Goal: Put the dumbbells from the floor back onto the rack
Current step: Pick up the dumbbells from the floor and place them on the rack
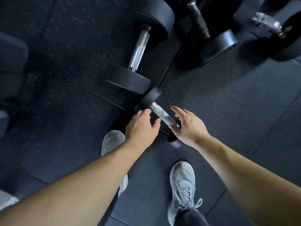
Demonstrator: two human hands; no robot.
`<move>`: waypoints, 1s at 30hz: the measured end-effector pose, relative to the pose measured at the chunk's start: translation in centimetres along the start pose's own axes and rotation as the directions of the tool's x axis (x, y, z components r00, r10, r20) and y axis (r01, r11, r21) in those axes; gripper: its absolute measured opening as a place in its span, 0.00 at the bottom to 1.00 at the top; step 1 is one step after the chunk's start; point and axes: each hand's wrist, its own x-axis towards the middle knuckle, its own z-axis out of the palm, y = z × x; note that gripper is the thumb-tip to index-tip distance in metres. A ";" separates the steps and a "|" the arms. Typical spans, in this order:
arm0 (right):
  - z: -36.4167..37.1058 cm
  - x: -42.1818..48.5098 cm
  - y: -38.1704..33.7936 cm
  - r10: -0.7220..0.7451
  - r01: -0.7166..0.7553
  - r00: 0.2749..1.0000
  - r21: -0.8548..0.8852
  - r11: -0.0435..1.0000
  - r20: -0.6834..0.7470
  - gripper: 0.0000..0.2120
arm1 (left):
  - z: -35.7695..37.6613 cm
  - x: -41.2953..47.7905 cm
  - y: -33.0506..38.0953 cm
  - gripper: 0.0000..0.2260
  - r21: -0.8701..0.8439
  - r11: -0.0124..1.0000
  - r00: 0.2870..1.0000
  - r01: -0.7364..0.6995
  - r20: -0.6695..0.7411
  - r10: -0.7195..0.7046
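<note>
A small black dumbbell (161, 114) with a chrome handle lies on the dark rubber floor in the middle of the head view. My left hand (140, 126) hovers at the left side of its handle, fingers relaxed and spread. My right hand (185, 124) reaches in from the right, fingers open, its thumb close to the handle's near end. Neither hand grips the handle. The dumbbell's near head (175, 141) is mostly hidden under my right hand. A larger dumbbell (140, 48) lies just beyond it on the floor.
Two more big dumbbells (216, 41) (268, 25) sit at the top right, where dark shapes may be the rack's base. Dark padded equipment (11, 66) stands at the left edge. My grey shoes (112, 141) (183, 185) stand on the floor below the hands.
</note>
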 end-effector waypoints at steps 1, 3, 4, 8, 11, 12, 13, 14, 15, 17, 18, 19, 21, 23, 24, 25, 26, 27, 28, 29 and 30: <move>-0.2 0.3 0.3 -0.009 0.009 1.000 -0.012 1.000 0.015 0.33 | 0.5 0.2 0.2 0.20 -0.033 0.999 0.999 0.029 -0.014 -0.030; -0.4 0.9 0.9 -0.040 0.043 0.997 -0.042 0.998 0.070 0.33 | 1.5 0.5 0.8 0.21 -0.102 0.989 0.994 0.105 -0.013 -0.107; -0.5 1.4 1.1 -0.055 0.062 0.991 -0.057 0.996 0.118 0.33 | 2.1 0.8 0.9 0.21 -0.146 0.977 0.987 0.154 -0.013 -0.158; -0.5 2.8 1.2 -0.074 0.094 0.962 -0.064 0.994 0.264 0.33 | 4.3 2.3 0.9 0.21 -0.402 0.872 0.953 0.279 0.004 -0.302; -0.4 3.2 1.7 -0.080 0.086 0.946 -0.006 0.996 0.315 0.34 | 5.3 2.9 1.2 0.16 -0.586 0.752 0.936 0.302 0.033 -0.351; -0.5 3.4 1.8 -0.089 0.092 0.937 0.006 0.996 0.338 0.34 | 5.6 3.2 1.1 0.15 -0.630 0.719 0.935 0.292 0.031 -0.352; -0.6 3.7 2.0 -0.098 0.101 0.928 0.010 0.995 0.359 0.35 | 5.9 3.3 0.9 0.15 -0.674 0.684 0.936 0.277 0.029 -0.351; -0.7 4.0 2.1 -0.106 0.110 0.922 0.010 0.994 0.373 0.34 | 6.0 3.3 0.8 0.15 -0.715 0.647 0.938 0.265 0.037 -0.344; -0.8 4.2 2.1 -0.112 0.117 0.919 0.009 0.993 0.377 0.34 | 6.1 3.3 0.7 0.18 -0.753 0.609 0.942 0.249 0.043 -0.332; -0.7 4.1 1.8 -0.118 0.118 0.923 0.022 0.993 0.367 0.33 | 7.0 3.5 0.3 0.25 -0.802 0.551 0.941 0.232 0.042 -0.335; -0.7 3.9 1.7 -0.121 0.115 0.926 0.037 0.993 0.357 0.32 | 7.3 3.5 0.1 0.26 -0.814 0.541 0.944 0.214 0.030 -0.329; -0.6 3.6 1.6 -0.122 0.110 0.930 0.056 0.992 0.347 0.32 | 7.6 3.5 0.0 0.24 -0.819 0.536 0.947 0.202 0.024 -0.320; -0.7 2.9 1.1 -0.130 0.105 0.938 0.095 0.990 0.321 0.31 | 7.2 3.0 0.1 0.21 -0.817 0.545 0.950 0.188 0.011 -0.312; -1.2 1.6 0.5 -0.125 0.089 0.944 0.130 0.988 0.306 0.30 | 6.6 2.1 0.4 0.18 -0.788 0.594 0.963 0.162 -0.003 -0.268; -1.6 0.8 0.1 -0.120 0.079 0.948 0.147 0.986 0.294 0.29 | 6.0 1.5 0.5 0.16 -0.771 0.619 0.970 0.150 -0.007 -0.244; -2.1 -0.3 -0.4 -0.114 0.069 0.952 0.162 0.984 0.283 0.29 | 5.5 0.8 0.7 0.14 -0.758 0.638 0.976 0.134 -0.012 -0.219; -2.7 -1.5 -1.0 -0.107 0.059 0.956 0.176 0.983 0.272 0.29 | 4.8 -0.1 1.0 0.13 -0.751 0.649 0.980 0.121 -0.013 -0.198; -3.4 -2.8 -1.8 -0.099 0.049 0.960 0.191 0.980 0.260 0.30 | 3.9 -1.1 1.3 0.13 -0.747 0.656 0.984 0.109 -0.013 -0.178; -4.2 -4.2 -2.6 -0.090 0.038 0.964 0.206 0.978 0.248 0.29 | 2.9 -2.3 1.8 0.12 -0.744 0.661 0.987 0.097 -0.012 -0.159; -5.2 -5.6 -3.5 -0.075 0.021 0.967 0.217 0.976 0.242 0.29 | 1.9 -3.5 2.2 0.12 -0.741 0.666 0.989 0.090 -0.011 -0.146; -6.3 -7.1 -4.5 -0.062 0.008 0.969 0.221 0.975 0.240 0.28 | 0.7 -5.0 2.6 0.12 -0.739 0.669 0.991 0.081 -0.012 -0.134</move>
